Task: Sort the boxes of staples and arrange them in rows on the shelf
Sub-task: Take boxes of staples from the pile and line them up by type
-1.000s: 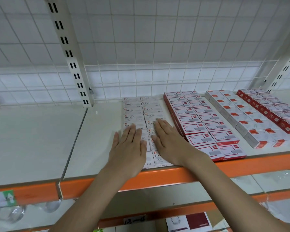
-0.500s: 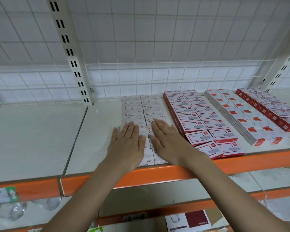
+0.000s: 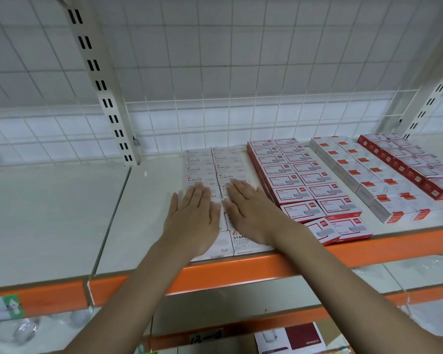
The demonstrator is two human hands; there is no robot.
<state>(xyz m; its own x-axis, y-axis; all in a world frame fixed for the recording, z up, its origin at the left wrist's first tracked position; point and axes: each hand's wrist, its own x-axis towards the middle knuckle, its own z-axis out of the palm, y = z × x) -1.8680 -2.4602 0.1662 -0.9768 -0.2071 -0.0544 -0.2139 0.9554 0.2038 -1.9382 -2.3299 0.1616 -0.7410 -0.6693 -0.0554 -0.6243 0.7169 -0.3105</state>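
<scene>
Staple boxes, white with "STAPLES" printed on top (image 3: 241,241), lie flat in two columns that begin at the orange front rail (image 3: 241,269) of the shelf and run back toward the wire mesh panel (image 3: 215,85). A person reaches up from below with both arms. The left hand (image 3: 193,218) rests palm down on the left column, fingers flat and spread a little, gripping nothing. The right hand (image 3: 251,213) lies the same way on the right column, just beside the other hand, also holding nothing. Pressing flat like this probably serves to level the box tops and square the two columns against each other.

Beyond the fingertips, five white boxes show in the left column and four or so in the right; those under the hands cannot be counted.

Just to the right sit red-bordered boxes (image 3: 294,194) in two columns of about nine each. The nearest one (image 3: 320,229) is turned askew, so this group likely needs straightening. Further right is a white group with orange corners (image 3: 368,185), then dark red boxes (image 3: 414,169) reaching the picture's edge. That makes four sorted kinds, each kept apart. The shelf board (image 3: 49,213) to the left holds no boxes.
</scene>
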